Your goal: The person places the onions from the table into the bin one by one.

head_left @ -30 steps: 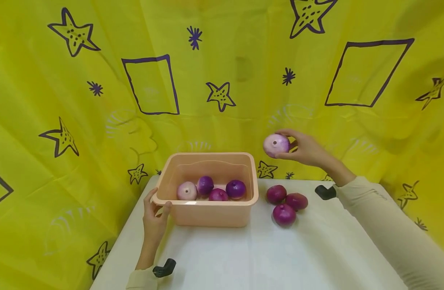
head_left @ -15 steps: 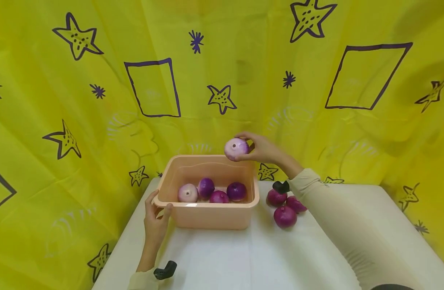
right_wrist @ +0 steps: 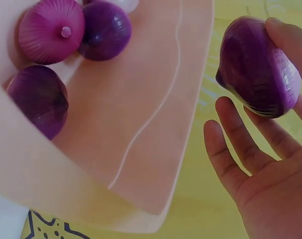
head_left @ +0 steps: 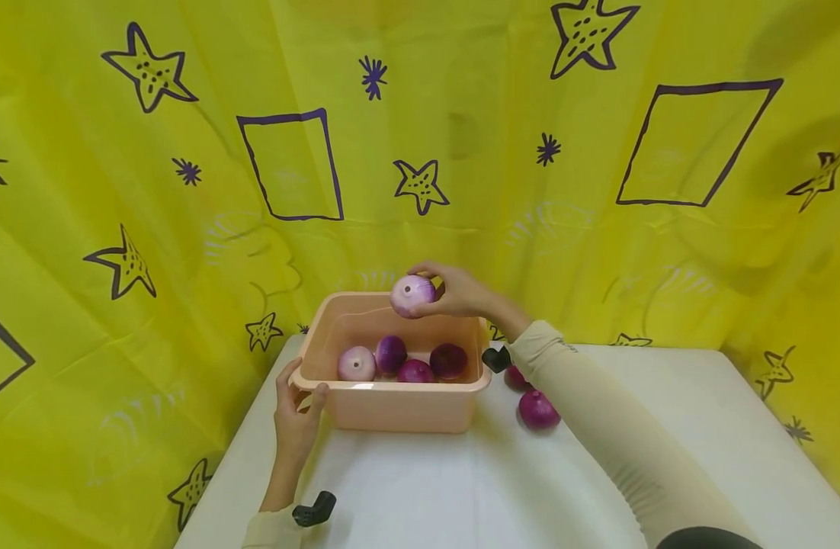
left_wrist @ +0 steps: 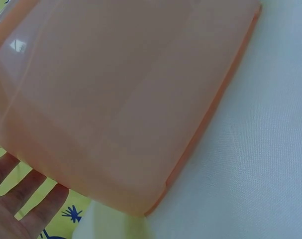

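Two hands at work: right hand [head_left: 461,292] grips a pale onion [head_left: 411,294] at frame centre, held above the far rim of the peach tub [head_left: 399,408]. Left hand [head_left: 295,408] clasps the tub's near-left corner, thumb over the rim. Four onions [head_left: 401,362] sit inside. Two more [head_left: 538,408] lie on the white table [head_left: 461,488], right of the tub.

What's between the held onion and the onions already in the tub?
Nothing: in the head view the right hand holds the pale onion above the tub's far rim, open air over the four onions inside.
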Tool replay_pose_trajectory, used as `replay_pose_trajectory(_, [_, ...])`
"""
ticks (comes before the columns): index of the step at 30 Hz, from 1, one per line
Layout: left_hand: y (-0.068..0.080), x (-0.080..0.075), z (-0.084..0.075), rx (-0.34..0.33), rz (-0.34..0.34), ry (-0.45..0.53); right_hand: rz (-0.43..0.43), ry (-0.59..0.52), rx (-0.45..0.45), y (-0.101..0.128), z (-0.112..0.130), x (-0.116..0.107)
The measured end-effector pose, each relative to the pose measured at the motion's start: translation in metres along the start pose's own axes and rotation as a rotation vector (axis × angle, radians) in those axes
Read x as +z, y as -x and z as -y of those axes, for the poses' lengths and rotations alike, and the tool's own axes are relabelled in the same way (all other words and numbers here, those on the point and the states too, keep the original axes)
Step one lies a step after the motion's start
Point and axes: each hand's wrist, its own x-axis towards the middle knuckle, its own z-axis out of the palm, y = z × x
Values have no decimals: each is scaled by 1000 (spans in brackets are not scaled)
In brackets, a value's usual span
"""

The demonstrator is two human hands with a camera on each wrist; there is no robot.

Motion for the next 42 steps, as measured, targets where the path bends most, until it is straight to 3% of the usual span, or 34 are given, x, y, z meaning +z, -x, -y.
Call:
replay_pose_trajectory(6, [-1, 0, -2, 1, 4, -10, 18, 8, -9, -2, -1, 5])
replay_pose_trajectory(14, [-1, 0, 1, -11, 2, -5, 95, 107, 31, -3, 2, 5])
replay_pose_trajectory(26, [0, 1, 5, -4, -15, -13, 64, 74, 8, 1, -5, 1])
replay_pose_trajectory(33, [0, 1, 4, -10, -16, -3, 21, 65, 0, 19, -11, -15])
replay_pose_trajectory(37, [4, 1, -21, -23, -11, -19, 7, 60, 15, 33, -19, -26])
replay_pose_trajectory(40, [4, 1, -21, -23, -11, -25, -1, 70, 27, 45, -24, -34])
replay_pose_trajectory(42, [2, 1, -11, -17, -11, -16, -8, 81, 31, 53, -28, -39])
